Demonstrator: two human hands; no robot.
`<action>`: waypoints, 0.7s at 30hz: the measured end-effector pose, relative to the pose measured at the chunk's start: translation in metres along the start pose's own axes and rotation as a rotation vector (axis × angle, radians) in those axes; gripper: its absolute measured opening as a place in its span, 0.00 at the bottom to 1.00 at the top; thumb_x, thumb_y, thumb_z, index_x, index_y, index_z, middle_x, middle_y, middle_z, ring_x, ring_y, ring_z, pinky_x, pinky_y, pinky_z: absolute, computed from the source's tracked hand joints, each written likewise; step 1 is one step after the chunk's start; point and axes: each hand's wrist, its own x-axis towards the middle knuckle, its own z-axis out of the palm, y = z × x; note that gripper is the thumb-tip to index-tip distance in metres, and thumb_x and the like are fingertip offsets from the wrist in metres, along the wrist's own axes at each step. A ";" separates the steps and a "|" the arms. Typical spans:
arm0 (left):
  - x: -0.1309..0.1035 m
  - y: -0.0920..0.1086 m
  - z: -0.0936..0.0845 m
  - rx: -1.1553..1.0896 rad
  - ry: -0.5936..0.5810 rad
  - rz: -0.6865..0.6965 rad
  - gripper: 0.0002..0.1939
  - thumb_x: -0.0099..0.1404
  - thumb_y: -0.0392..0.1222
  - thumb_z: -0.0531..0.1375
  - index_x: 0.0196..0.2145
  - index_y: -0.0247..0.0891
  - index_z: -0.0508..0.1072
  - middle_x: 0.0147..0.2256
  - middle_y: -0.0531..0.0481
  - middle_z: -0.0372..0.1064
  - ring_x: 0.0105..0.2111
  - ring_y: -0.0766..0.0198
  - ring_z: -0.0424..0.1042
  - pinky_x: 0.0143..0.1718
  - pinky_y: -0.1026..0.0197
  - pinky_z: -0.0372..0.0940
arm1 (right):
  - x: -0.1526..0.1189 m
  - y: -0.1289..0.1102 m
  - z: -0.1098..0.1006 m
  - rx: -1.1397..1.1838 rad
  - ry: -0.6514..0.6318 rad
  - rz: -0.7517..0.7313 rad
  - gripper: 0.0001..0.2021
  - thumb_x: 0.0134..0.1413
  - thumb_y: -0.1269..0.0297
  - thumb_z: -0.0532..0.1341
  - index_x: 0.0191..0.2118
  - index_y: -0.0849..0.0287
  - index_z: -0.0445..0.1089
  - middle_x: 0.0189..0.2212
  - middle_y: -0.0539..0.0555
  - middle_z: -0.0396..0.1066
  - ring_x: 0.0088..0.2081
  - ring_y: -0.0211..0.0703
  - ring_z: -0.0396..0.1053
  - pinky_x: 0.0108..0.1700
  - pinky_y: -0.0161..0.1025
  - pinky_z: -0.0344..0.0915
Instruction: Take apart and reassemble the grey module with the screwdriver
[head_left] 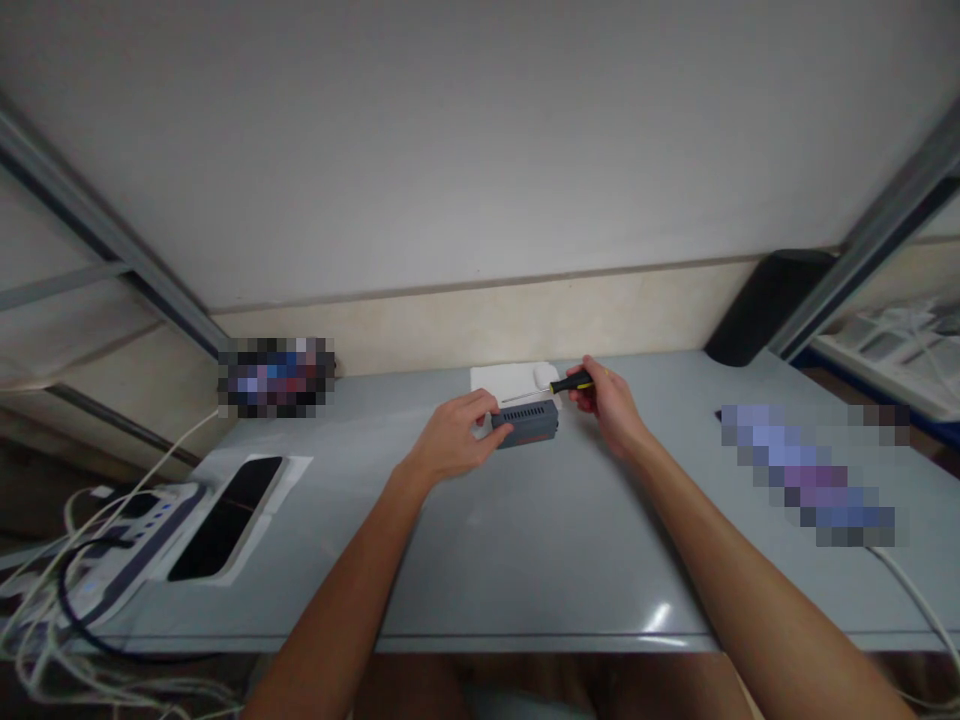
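Observation:
A dark grey box-shaped device (pixel 534 424) with a row of slots along its top edge is at the middle of the table. My left hand (pixel 463 432) grips its left end between thumb and fingers. My right hand (pixel 604 400) is closed around the black and yellow handle of a screwdriver (pixel 573 382). The thin shaft points left, just above and behind the device; whether the tip touches it cannot be made out. Behind them lies a white sheet (pixel 496 379) with a small white rounded object (pixel 542 375) on it.
A phone (pixel 229 518) lies on white paper at the left, beside a power strip (pixel 135 550) with tangled cables. A black cylinder (pixel 769 305) leans at the back right. Blurred-out items sit at the back left and right. A wall rises behind the table (pixel 525 560).

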 end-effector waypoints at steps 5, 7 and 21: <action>-0.001 -0.003 0.001 -0.026 0.003 -0.038 0.09 0.72 0.47 0.65 0.40 0.41 0.72 0.34 0.52 0.70 0.33 0.61 0.68 0.38 0.58 0.64 | 0.001 0.007 0.001 -0.016 0.012 -0.018 0.26 0.56 0.34 0.66 0.38 0.57 0.78 0.23 0.50 0.73 0.22 0.37 0.58 0.24 0.36 0.51; -0.001 -0.002 0.000 -0.035 0.002 -0.013 0.09 0.73 0.47 0.64 0.43 0.40 0.73 0.36 0.50 0.72 0.34 0.61 0.69 0.39 0.57 0.65 | 0.002 0.011 0.002 -0.065 0.004 -0.040 0.28 0.56 0.33 0.66 0.40 0.56 0.78 0.24 0.50 0.73 0.22 0.37 0.58 0.24 0.36 0.52; -0.003 -0.037 0.015 0.110 0.313 -0.352 0.19 0.83 0.46 0.49 0.47 0.39 0.78 0.43 0.43 0.78 0.40 0.54 0.74 0.49 0.50 0.71 | -0.001 0.024 0.006 -0.283 -0.132 -0.165 0.30 0.60 0.31 0.61 0.44 0.56 0.77 0.32 0.51 0.76 0.28 0.41 0.63 0.32 0.39 0.60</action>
